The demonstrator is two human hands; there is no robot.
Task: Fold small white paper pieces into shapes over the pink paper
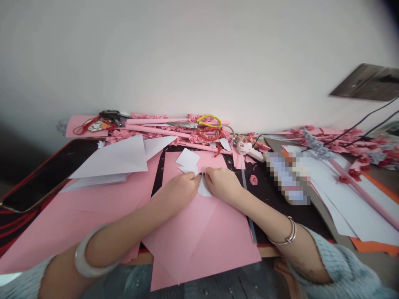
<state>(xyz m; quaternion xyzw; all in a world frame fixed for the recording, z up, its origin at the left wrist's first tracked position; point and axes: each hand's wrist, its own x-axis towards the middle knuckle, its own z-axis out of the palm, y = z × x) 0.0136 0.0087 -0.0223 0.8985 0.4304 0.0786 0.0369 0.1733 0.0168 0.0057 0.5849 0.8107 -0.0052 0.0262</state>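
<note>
Both hands meet over a small folded piece of white paper (204, 189), pinching it between thumbs and fingers. My left hand (183, 187) grips its left side, and my right hand (222, 182) its right side; the fingers cover much of it. Just behind them lies a small white paper square (187, 158), with another white piece partly under my left fingers. Beneath everything are large pink paper sheets (193, 249) that reach over the table's front edge. To the right of my right hand sits a small pink paper rose (253, 180).
White sheets (112, 160) and a black tablet-like device (50, 174) lie at left. Scissors (193, 124) rest on pink paper flowers along the wall. A glue gun (249, 150) stands behind my right hand. White and orange sheets (339, 199) fill the right side.
</note>
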